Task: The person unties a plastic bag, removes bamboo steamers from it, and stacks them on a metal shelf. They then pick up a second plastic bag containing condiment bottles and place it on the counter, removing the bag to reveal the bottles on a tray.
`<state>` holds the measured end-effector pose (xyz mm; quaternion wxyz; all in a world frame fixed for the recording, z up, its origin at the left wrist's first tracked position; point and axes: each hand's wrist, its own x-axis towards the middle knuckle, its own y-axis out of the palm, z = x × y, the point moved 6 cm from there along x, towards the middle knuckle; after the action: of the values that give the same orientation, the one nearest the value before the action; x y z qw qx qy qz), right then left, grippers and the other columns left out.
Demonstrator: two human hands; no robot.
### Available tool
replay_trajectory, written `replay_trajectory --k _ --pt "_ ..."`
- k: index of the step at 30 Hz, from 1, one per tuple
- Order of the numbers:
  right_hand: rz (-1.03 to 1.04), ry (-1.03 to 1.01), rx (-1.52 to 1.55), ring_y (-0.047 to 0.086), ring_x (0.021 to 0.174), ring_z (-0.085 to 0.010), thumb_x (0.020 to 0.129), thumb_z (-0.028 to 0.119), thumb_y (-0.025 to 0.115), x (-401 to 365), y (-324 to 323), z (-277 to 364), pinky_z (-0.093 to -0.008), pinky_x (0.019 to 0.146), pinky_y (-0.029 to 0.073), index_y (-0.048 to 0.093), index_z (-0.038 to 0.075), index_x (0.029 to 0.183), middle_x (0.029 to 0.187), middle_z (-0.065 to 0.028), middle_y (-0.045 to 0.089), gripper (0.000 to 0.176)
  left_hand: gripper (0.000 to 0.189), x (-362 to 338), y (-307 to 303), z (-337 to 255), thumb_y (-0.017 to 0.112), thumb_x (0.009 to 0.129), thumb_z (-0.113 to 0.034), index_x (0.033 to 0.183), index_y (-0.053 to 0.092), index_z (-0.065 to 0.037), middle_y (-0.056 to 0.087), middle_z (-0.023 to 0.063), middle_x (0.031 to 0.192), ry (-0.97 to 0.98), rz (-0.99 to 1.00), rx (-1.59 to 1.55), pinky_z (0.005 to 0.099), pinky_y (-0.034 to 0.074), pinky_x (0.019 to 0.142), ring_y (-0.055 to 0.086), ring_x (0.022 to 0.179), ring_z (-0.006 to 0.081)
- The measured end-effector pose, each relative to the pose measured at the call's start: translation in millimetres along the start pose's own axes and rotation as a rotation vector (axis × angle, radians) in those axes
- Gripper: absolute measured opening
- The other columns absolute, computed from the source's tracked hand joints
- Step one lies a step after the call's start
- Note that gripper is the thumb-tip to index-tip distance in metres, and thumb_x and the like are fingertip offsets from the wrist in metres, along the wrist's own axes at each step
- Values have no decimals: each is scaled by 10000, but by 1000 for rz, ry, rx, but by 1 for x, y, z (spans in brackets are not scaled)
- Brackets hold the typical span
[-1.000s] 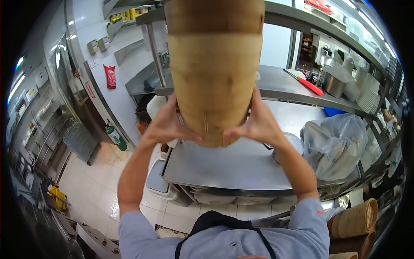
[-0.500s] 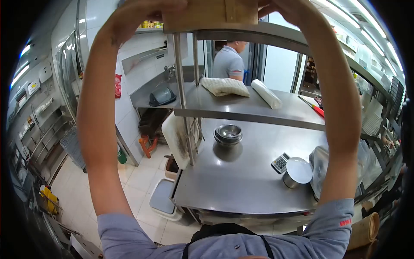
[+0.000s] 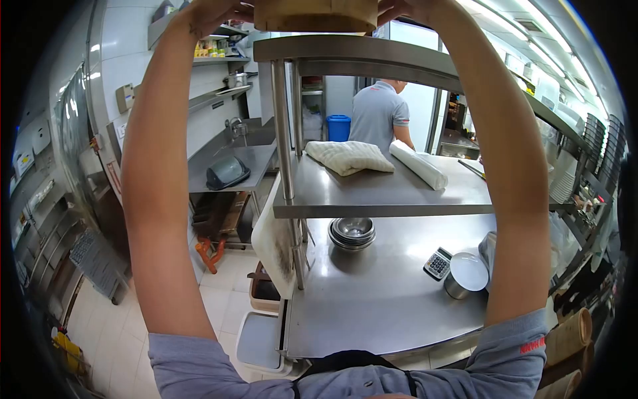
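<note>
Both my arms reach up to a round bamboo steamer (image 3: pixel 316 16) at the top edge of the view. My left hand (image 3: pixel 222 12) grips its left side, and my right hand (image 3: pixel 407 9) has the opposite side, with the fingers partly cut off by the frame. The steamer's bottom overlaps the top shelf (image 3: pixel 359 48) of a steel rack. Below, on the middle shelf, lie a folded white cloth (image 3: pixel 349 157) and a white plastic roll (image 3: pixel 419 163).
Stacked metal bowls (image 3: pixel 352 233), a calculator (image 3: pixel 438 263) and a metal pot (image 3: pixel 466 274) stand on the steel counter (image 3: pixel 379 306). Behind the rack a person in a grey shirt (image 3: pixel 373 110) faces away. More bamboo steamers (image 3: pixel 565 342) are at lower right; a cutting board (image 3: pixel 269 246) leans by the rack post.
The view has shifted, showing more of the top shelf, with the steamer now over it between my hands. The person behind the rack has turned further away.
</note>
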<state>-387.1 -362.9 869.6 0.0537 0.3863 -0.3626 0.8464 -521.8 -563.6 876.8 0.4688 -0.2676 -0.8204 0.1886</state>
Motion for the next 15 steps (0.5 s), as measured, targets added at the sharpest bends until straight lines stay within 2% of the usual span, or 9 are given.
replay_trajectory --k 5,7,8,10,11,13,14,15 --pt "-18 101 -111 661 923 -314 745 621 706 40 8 -34 -329 641 585 553 -42 1241 1146 -240 590 842 644 24 9 49 765 778 -382 1265 566 -10 642 94 1134 68 65 -172 333 509 775 618 1002 179" --pt "-24 145 -150 651 962 -335 740 632 704 51 9 -53 -348 662 590 546 -43 1255 1171 -252 576 864 759 32 13 59 775 756 -442 1316 514 -1 632 94 1174 154 67 -189 336 517 797 615 1038 172" --pt "-6 169 -170 641 983 -351 743 641 695 54 11 -61 -352 687 591 544 -44 1258 1194 -259 563 870 710 46 -1 87 732 785 -453 1291 529 2 629 71 1093 160 -11 -161 310 458 891 591 970 159" --pt "34 185 -213 622 1023 -384 750 660 678 67 21 -63 -361 737 592 542 -45 1264 1239 -274 538 883 698 54 6 107 703 813 -481 1307 525 -21 623 63 1102 150 40 -174 308 470 859 589 952 154" --pt "25 159 -216 629 1009 -370 766 679 649 66 23 -60 -342 718 583 547 -39 1262 1224 -271 552 879 687 57 5 112 673 841 -509 1323 521 -43 618 55 1110 136 83 -180 305 482 826 587 934 148" --pt "-34 247 -273 655 989 -270 634 623 796 89 24 -80 -392 800 566 572 -14 1246 1124 -166 641 911 693 73 9 139 623 863 -566 1339 514 -75 605 50 1128 3 24 -340 308 498 775 587 902 145" --pt "-24 229 -289 662 988 -319 627 673 771 97 26 -83 -424 781 573 576 -36 1239 1121 -205 645 956 828 76 18 144 531 856 -692 1404 454 -76 582 106 1243 12 -10 -440 336 446 950 552 1142 207" --pt "-14 219 -304 669 987 -369 620 723 746 102 28 -87 -456 763 580 580 -59 1232 1118 -245 649 1006 828 85 22 155 531 856 -692 1404 454 -76 582 106 1243 39 -15 -447 336 446 950 552 1142 207"
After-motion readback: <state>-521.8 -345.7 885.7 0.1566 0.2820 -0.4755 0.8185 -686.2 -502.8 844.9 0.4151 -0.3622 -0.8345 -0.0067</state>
